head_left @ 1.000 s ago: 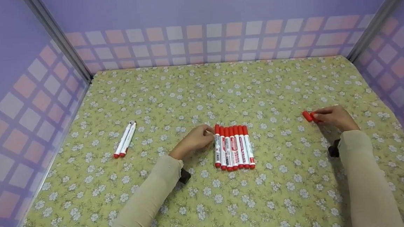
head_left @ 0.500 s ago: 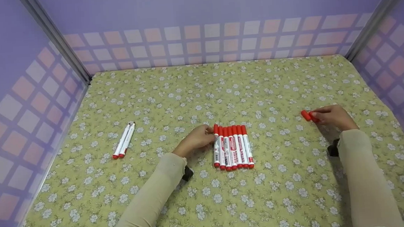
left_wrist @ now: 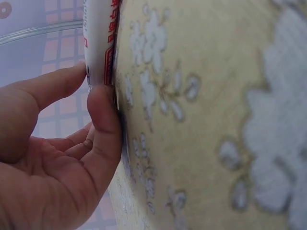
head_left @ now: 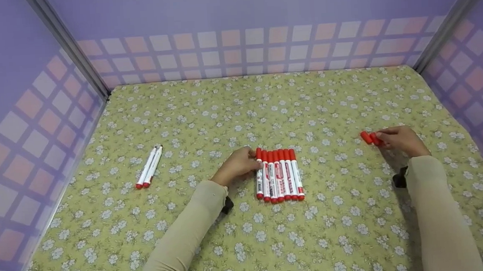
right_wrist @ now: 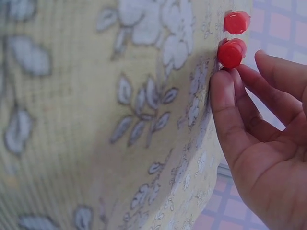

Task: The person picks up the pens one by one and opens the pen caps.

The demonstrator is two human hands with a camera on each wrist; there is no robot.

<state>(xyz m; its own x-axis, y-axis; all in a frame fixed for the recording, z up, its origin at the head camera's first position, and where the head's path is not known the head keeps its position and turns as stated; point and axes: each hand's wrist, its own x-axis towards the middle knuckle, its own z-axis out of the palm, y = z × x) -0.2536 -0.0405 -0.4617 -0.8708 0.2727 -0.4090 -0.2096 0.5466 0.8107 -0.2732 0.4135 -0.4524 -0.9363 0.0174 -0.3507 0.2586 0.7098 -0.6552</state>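
Several white markers with red caps lie side by side as a row of markers (head_left: 279, 175) on the flowered cloth. My left hand (head_left: 238, 166) is at the row's left side, its fingertips touching the leftmost marker (left_wrist: 100, 40) near its cap. In the left wrist view one fingertip meets the marker's upper face and another rests low against it. Far to the right, my right hand (head_left: 402, 140) touches the nearer of two loose red marker caps (right_wrist: 231, 53) with its fingertips; the thumb stands apart from it. The other red cap (head_left: 366, 137) lies just left of it.
Two uncapped white markers (head_left: 148, 166) lie together at the left, dark tips pointing away. Flowered cloth (head_left: 240, 110) covers the table. Purple panels with a checked band (head_left: 252, 38) enclose the back and both sides, with grey posts (head_left: 81, 57) at the corners.
My left hand has shifted slightly right, its fingertips now reaching onto the leftmost marker. My right hand stays by the caps with barely any movement.
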